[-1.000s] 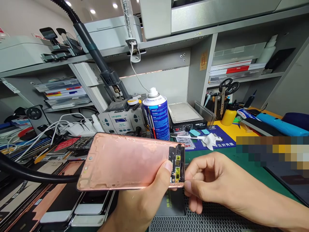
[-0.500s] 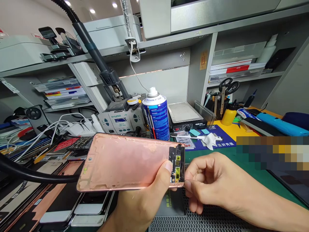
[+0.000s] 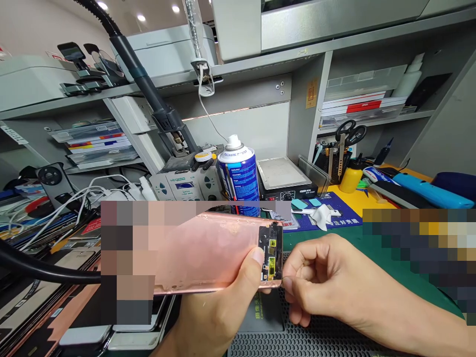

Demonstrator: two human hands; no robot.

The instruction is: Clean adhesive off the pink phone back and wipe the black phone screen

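Note:
My left hand [image 3: 223, 302] grips a pink, copper-backed phone screen [image 3: 208, 253] from below, its thumb pressed on the back near the right end. The panel is tilted towards me. At that end sits a black flex strip [image 3: 273, 255] with yellow-edged patches. My right hand [image 3: 316, 282] is closed at the lower right corner of the phone screen, thumb and forefinger pinched together at its edge. Whatever lies between those fingertips is hidden or too small to name. A pixelated patch covers the left part of the phone screen.
Behind the panel stand a blue spray can [image 3: 239, 176], a hot plate [image 3: 284, 176] and a control station [image 3: 182, 183]. A black perforated mat [image 3: 275, 344] lies below the hands. Phone parts [image 3: 85, 334] are stacked at left; a black hose [image 3: 55, 270] crosses there.
The view has shifted very slightly. Both hands and the phone screen keep nearly the same position, and a pixelated patch now hides the left part of the panel.

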